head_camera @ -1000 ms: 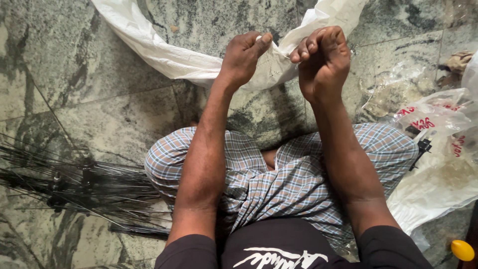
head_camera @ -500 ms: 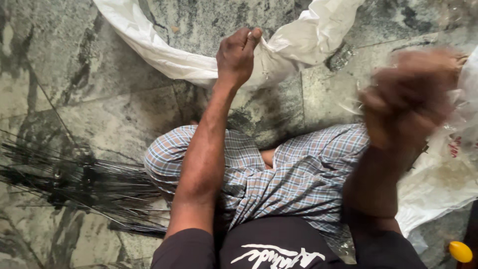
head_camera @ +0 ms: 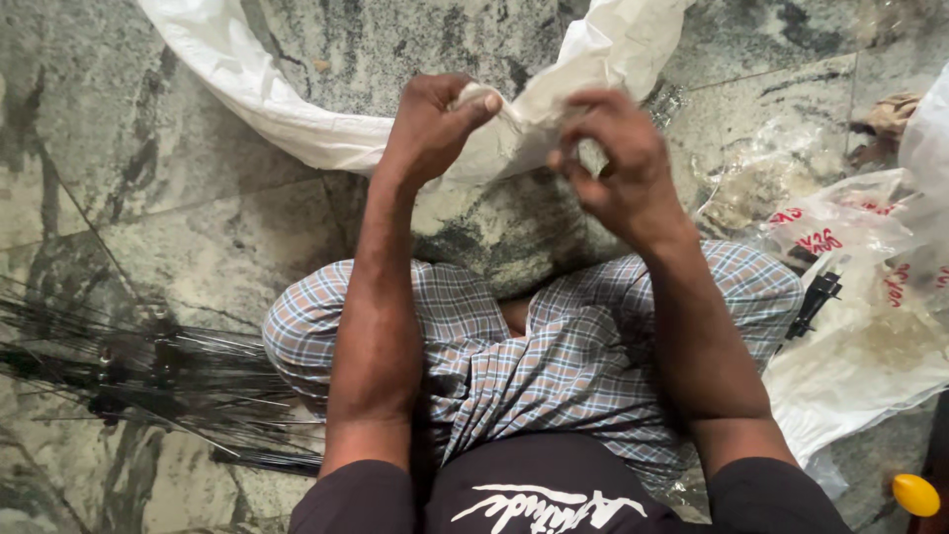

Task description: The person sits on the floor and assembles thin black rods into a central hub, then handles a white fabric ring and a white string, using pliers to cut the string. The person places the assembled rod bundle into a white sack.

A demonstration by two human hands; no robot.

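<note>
Swung back from the side, the right hand [head_camera: 618, 158] now pinches the white woven sack [head_camera: 297, 124] beside the clamped left hand [head_camera: 430, 124], on the stone floor [head_camera: 178, 198] ahead (light, limp, slippery; probably best gripped at the bunched edge).

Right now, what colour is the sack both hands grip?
White sack, seen in the head view.

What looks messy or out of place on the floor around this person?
Thin black strands lie fanned loosely over the stone floor on the left. Crumpled plastic bags are heaped on the right. The white sack that the left hand and right hand pinch lies rumpled, not flat.
</note>
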